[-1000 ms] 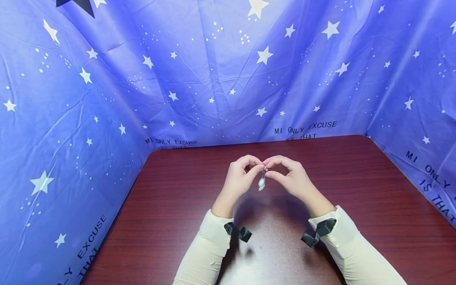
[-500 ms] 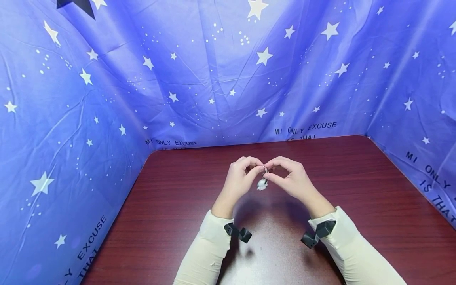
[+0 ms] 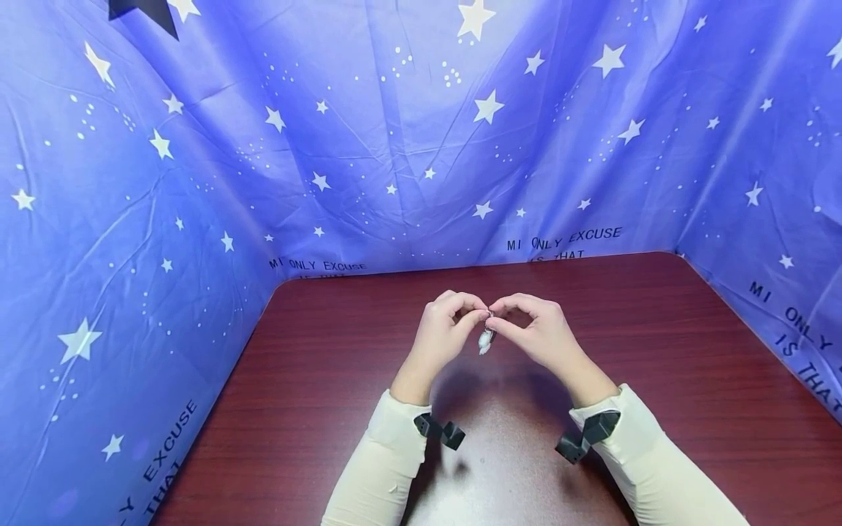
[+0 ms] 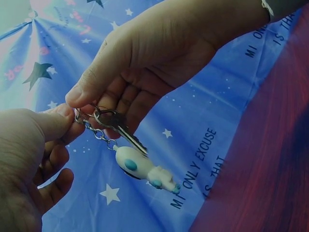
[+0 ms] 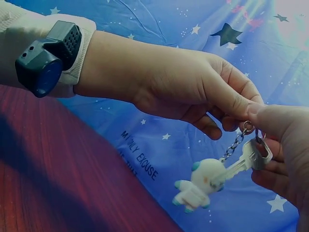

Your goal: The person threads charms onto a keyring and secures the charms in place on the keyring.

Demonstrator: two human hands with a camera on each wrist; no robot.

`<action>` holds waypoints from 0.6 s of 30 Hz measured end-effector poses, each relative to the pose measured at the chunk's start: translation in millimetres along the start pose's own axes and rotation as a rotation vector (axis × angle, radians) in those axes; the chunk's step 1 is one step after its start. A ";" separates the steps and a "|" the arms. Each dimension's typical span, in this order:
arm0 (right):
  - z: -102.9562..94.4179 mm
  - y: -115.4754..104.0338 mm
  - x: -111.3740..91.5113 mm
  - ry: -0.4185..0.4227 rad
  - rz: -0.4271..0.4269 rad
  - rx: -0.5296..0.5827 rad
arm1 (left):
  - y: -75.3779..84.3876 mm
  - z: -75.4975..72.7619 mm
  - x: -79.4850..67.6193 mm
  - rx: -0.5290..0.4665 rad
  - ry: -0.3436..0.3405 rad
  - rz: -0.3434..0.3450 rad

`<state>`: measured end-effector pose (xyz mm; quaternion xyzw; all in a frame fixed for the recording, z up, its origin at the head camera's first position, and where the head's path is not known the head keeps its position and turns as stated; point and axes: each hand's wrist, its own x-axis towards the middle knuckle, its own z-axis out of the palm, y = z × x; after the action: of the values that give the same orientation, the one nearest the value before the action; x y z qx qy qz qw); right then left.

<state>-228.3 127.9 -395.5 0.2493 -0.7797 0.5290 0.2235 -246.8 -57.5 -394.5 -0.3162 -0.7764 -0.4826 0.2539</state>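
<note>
My left hand (image 3: 444,332) and right hand (image 3: 536,329) meet fingertip to fingertip above the table, both pinching a metal key ring (image 4: 78,115). A silver key (image 5: 256,154) hangs from the ring, nearer the right hand's fingers. Beside it a short metal chain (image 5: 235,145) drops from near the left thumb. At its end dangles a small white keychain figure (image 4: 133,162) with teal spots and teal feet. Key and figure overlap in both wrist views. Thumbs and fingertips hide part of the ring.
The dark red wood-grain table (image 3: 329,351) has rounded far corners. Blue star-printed cloth (image 3: 395,131) walls the back and both sides. Black wrist devices (image 3: 588,435) are fixed on the cream sleeves (image 3: 664,467).
Both hands stay pinched together at nearly the same spot. The hanging figure has swung and turned between the frames. The right fingertips have shifted slightly at the ring.
</note>
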 end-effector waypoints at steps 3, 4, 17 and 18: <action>2.0 6.3 -0.3 -0.003 0.001 -0.008 | 0.5 0.2 -0.1 0.011 0.006 -0.020; 2.5 6.2 -0.6 -0.006 -0.014 -0.013 | 0.6 0.4 -0.3 0.014 0.007 -0.027; -1.0 16.2 2.6 -0.039 -0.275 -0.062 | -0.5 -3.3 1.9 -0.001 0.038 -0.058; -0.9 16.1 3.1 -0.033 -0.290 -0.072 | -0.3 -3.6 2.3 -0.003 0.037 -0.058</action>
<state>-240.7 133.4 -404.8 0.3599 -0.7576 0.4589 0.2933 -248.2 -60.3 -391.6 -0.2847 -0.7796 -0.4969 0.2537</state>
